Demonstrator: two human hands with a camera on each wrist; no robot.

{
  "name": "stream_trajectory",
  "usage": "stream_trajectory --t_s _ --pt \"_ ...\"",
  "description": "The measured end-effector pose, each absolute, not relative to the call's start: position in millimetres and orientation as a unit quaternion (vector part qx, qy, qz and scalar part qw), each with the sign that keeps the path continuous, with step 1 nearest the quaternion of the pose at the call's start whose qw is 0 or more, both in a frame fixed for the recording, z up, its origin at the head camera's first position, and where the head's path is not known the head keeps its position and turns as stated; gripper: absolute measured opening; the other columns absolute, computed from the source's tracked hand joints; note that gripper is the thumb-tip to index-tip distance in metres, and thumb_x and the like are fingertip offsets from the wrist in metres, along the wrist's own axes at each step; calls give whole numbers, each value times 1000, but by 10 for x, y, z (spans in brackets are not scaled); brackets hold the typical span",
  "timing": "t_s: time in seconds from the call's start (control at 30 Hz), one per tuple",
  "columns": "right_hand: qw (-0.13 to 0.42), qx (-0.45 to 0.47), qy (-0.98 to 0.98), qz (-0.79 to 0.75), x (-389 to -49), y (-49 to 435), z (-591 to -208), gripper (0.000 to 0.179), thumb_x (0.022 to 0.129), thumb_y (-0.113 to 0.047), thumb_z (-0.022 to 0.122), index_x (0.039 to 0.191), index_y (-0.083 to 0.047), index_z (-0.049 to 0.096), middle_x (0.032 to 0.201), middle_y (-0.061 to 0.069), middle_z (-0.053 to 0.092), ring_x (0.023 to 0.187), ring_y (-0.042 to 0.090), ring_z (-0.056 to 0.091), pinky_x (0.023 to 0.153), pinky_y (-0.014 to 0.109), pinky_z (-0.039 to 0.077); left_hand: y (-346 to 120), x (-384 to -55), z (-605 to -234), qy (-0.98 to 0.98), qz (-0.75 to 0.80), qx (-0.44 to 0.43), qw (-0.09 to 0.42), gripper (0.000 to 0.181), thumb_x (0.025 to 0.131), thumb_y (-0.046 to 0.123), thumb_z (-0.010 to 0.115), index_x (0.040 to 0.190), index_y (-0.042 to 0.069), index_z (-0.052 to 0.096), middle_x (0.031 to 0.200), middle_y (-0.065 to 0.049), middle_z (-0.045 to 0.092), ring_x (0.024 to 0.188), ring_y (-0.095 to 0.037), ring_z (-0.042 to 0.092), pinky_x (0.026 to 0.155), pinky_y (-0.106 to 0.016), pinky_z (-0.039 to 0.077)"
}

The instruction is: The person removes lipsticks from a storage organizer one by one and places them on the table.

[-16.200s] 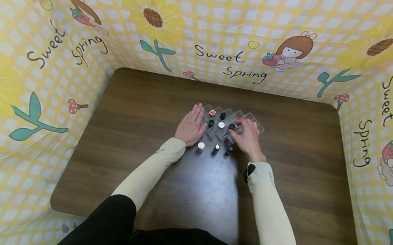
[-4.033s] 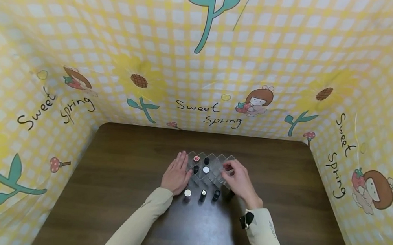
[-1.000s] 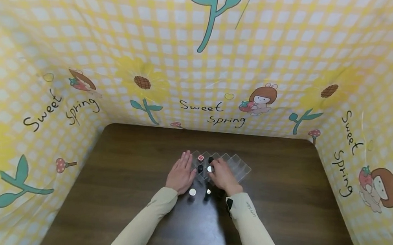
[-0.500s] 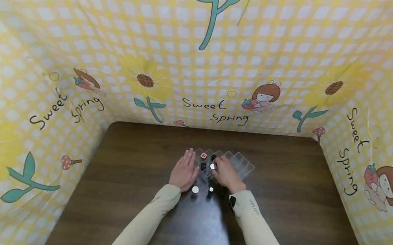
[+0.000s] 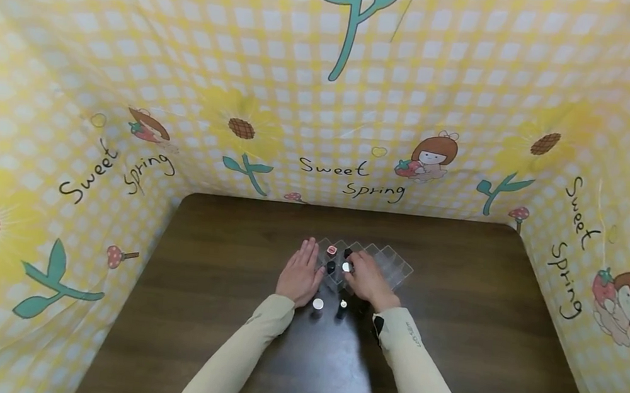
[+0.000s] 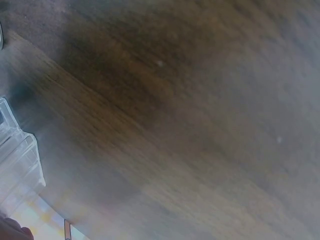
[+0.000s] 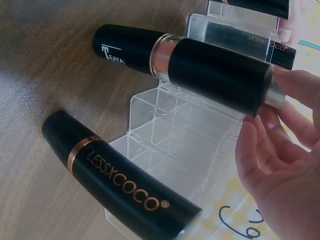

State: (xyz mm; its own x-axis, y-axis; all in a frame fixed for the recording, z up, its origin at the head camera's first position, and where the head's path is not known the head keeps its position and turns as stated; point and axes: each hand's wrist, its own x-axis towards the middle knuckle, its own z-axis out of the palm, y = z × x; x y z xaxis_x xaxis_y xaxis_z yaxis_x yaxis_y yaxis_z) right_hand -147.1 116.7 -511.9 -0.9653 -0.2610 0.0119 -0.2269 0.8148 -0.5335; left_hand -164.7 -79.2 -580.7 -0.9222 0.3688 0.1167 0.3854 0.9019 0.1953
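Note:
A clear stepped lipstick holder (image 5: pixel 397 264) stands on the table with several lipsticks upright in its left half. My left hand (image 5: pixel 300 277) lies with straight fingers along the holder's left end. My right hand (image 5: pixel 369 283) reaches over the middle and pinches a white-topped lipstick (image 5: pixel 347 267). In the right wrist view its silvery part (image 7: pixel 275 98) shows between thumb and fingers, largely hidden behind a black Teaya lipstick (image 7: pixel 215 75). A red-topped lipstick (image 5: pixel 332 250) and a black one (image 5: pixel 331 266) stand to its left.
In front of the holder stand a white-topped tube (image 5: pixel 318 307) and a black tube (image 5: pixel 342 310). A black LESSXCOCO lipstick (image 7: pixel 120 175) stands nearby, under the right forearm. A yellow checked cloth (image 5: pixel 333 128) walls the table's (image 5: pixel 232 233) back and sides.
A black lipstick from the holder was stood on the table in front. My right hand then moved left from the holder's right end to the white-topped lipstick. The left hand kept its place.

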Motion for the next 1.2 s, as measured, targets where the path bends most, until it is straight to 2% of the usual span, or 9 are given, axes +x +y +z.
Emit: stream_trajectory --t_s 0.3,0.83,1.03,1.2 --pt "29 -121 951 -283 -1474 1151 -5077 25 88 -15 68 110 -3 63 104 12 62 98 27 60 89 43 50 -800 -1632 -5771 -974 -103 -200 37 62 103 39 33 151 0 27 161 -14 19 150 -29 19 119 -42 26" --pt "48 -108 948 -297 -1480 1133 -5115 25 90 -18 67 111 -6 63 106 8 61 98 23 59 88 41 51 -817 -1603 -5795 -976 -108 -187 22 63 103 40 31 153 2 24 162 -11 16 151 -26 14 121 -40 21" --pt "29 -108 941 -319 -1489 1143 -5081 23 89 -17 68 109 -4 63 103 10 61 95 24 59 86 42 51 -813 -1614 -5775 -975 -106 -192 32 62 103 39 33 152 2 25 162 -12 17 150 -27 16 120 -40 23" --pt "34 -99 939 -327 -1509 1146 -5090 24 89 -17 68 109 -5 64 104 9 61 95 24 59 87 41 51 -807 -1637 -5806 -974 -108 -194 42 62 102 38 34 152 1 27 162 -13 19 150 -27 18 120 -40 23"
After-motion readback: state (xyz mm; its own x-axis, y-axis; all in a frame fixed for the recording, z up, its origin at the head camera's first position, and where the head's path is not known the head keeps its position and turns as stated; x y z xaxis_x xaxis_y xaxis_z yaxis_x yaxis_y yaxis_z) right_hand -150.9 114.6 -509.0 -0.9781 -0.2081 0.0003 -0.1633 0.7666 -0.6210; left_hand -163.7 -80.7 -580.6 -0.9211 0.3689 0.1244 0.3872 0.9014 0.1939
